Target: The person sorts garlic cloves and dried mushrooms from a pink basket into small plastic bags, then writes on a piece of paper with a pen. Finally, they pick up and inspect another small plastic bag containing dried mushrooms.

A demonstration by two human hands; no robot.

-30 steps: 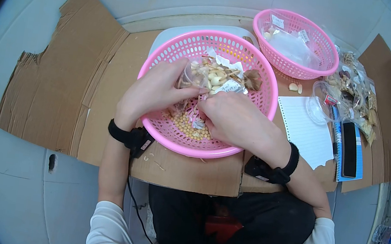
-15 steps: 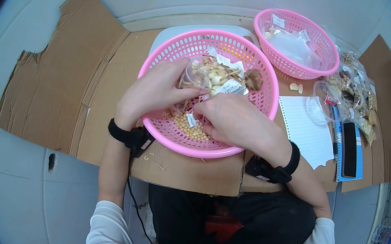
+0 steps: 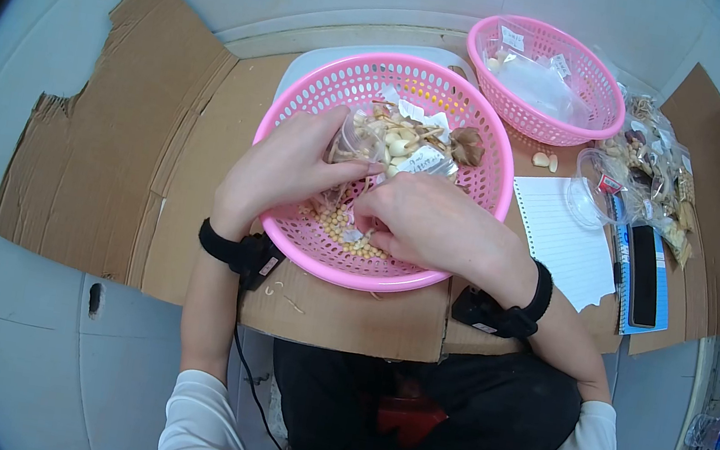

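Observation:
A large pink basket [image 3: 483, 136] holds peeled garlic cloves [image 3: 399, 145], dried stems, a brown dried piece [image 3: 466, 146] and white paper labels [image 3: 424, 159]. My left hand [image 3: 287, 164] reaches over its left side, closed on a clear plastic container [image 3: 361, 140], thumb across the front; whether it is a cup or a bag is hard to tell. Low in the basket lie yellowish beans [image 3: 329, 218] with a small white scrap [image 3: 352, 236] among them. Just above these, my right hand [image 3: 425, 220] has its fingers curled together; what they hold, if anything, is hidden.
Behind and right stands a smaller pink basket [image 3: 609, 122] with labelled clear bags. Two pale pieces [image 3: 545, 162], a lined sheet [image 3: 556, 239], a round clear lid [image 3: 587, 197], filled bags [image 3: 654, 161] and a phone [image 3: 644, 276] on a notebook [image 3: 661, 295] lie on the right. Cardboard [image 3: 347, 320] covers the table.
The white scrap near my right fingers sits slightly lower, among the beans. My right fingers have shifted a little; my left hand holds its place.

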